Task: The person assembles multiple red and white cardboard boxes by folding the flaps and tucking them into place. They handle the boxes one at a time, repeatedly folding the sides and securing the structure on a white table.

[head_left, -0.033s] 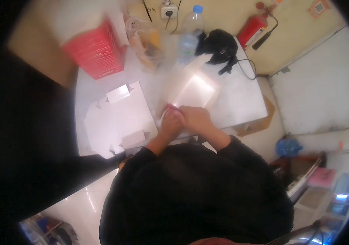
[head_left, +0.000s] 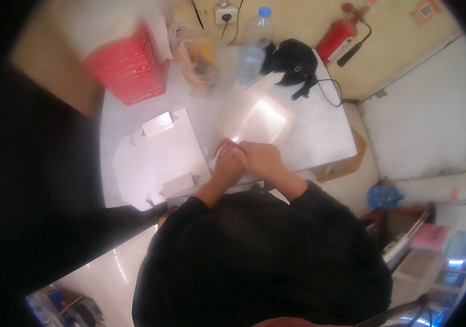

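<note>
My left hand (head_left: 230, 165) and my right hand (head_left: 261, 159) are close together at the near edge of the table. Both have their fingers closed on the near left corner of a pale, shallow cardboard box (head_left: 265, 117), whose inside shines with glare. A small dark red edge (head_left: 230, 141) shows just above my fingers; the fingers hide most of that corner. Left of my hands lies a flat white cardboard box blank (head_left: 159, 155), unfolded, with cut tabs along its sides and a raised flap (head_left: 158, 125) at its far side.
Behind the blank stands a stack of red boxes (head_left: 132, 71). Beside it are a clear plastic bag (head_left: 195, 60) with something orange inside, a blue-capped bottle (head_left: 253, 52) and a black bag (head_left: 294, 61) with a cable. A fire extinguisher (head_left: 337, 42) hangs on the wall.
</note>
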`<state>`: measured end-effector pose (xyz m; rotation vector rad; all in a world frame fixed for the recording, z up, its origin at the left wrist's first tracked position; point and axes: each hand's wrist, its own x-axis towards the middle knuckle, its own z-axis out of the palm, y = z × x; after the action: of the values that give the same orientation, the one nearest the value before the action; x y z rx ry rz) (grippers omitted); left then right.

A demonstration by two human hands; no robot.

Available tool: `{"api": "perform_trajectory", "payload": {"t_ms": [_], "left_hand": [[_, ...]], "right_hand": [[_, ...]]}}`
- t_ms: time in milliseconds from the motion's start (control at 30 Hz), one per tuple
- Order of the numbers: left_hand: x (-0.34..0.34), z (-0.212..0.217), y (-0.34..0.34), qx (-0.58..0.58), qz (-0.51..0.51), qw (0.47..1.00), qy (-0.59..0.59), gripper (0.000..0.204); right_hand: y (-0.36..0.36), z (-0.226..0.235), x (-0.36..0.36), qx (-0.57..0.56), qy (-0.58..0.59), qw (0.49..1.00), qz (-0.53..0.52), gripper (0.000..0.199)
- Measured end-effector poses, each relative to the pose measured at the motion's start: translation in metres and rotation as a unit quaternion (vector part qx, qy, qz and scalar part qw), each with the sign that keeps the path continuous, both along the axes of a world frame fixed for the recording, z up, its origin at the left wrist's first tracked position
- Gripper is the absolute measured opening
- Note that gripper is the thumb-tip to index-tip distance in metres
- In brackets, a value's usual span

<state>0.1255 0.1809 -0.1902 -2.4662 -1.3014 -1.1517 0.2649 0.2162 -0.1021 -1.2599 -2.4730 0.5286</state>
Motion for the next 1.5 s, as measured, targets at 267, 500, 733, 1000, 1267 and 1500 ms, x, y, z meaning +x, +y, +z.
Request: {"api": "perform_trajectory", "payload": {"t_ms": [267,500,733,1000,1267,1500], "left_hand": [[-0.011,0.035,-0.015,-0.156,-0.082,0.98,-0.09,0.017],[-0.035,0.11,-0.066,-0.547,-0.199,0.788,-0.201,0.022],[-0.082,0.086,-0.1,-0.613,-0.232,0.721,-0.224,0.02],[-0.128,0.073,-0.163,-0.538,-0.01,0.763,-0.358,0.013],[-0.132,0.056,-0.172,-0.435,0.1,0.853,-0.27,0.024],[-0.13,0.062,-0.157,-0.358,0.198,0.895,-0.176,0.043]], "right_hand": [[-0.02,0.027,-0.021,0.113,0.09,0.959,0.245,0.037],[-0.079,0.045,-0.095,-0.146,-0.015,0.876,0.46,0.028],[-0.086,0.023,-0.139,-0.152,0.202,0.832,0.493,0.015],[-0.01,-0.072,-0.166,-0.135,0.033,0.918,0.37,0.04],[0.015,-0.083,-0.182,-0.146,-0.083,0.867,0.469,0.032],[0.007,-0.057,-0.171,-0.188,-0.069,0.92,0.337,0.015]]}}
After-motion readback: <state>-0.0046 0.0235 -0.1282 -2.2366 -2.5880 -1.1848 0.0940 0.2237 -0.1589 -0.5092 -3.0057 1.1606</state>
